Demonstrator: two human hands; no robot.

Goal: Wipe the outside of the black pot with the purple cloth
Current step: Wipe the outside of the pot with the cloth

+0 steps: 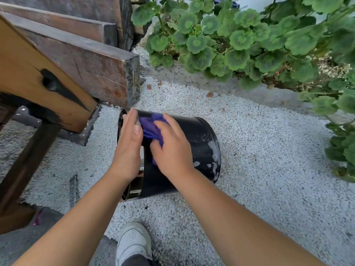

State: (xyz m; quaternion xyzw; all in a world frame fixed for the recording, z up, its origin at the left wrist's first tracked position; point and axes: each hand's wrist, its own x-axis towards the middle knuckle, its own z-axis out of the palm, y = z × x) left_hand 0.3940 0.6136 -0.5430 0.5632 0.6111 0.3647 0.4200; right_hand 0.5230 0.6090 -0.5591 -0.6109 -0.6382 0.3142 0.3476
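Observation:
The black pot (199,143) lies on its side over white gravel, its open mouth facing left and pale smears near its base at the right. My left hand (128,148) is laid flat over the rim end, fingers together, holding the pot steady. My right hand (172,148) presses a crumpled purple cloth (148,129) against the pot's upper side wall, just right of the rim. Most of the cloth is hidden under my right palm and fingers.
White gravel (259,169) covers the ground around the pot. A wooden bench and stacked dark beams (80,60) stand close on the left. Green leafy plants (240,41) fill the top right. My white shoe (132,244) is below the pot.

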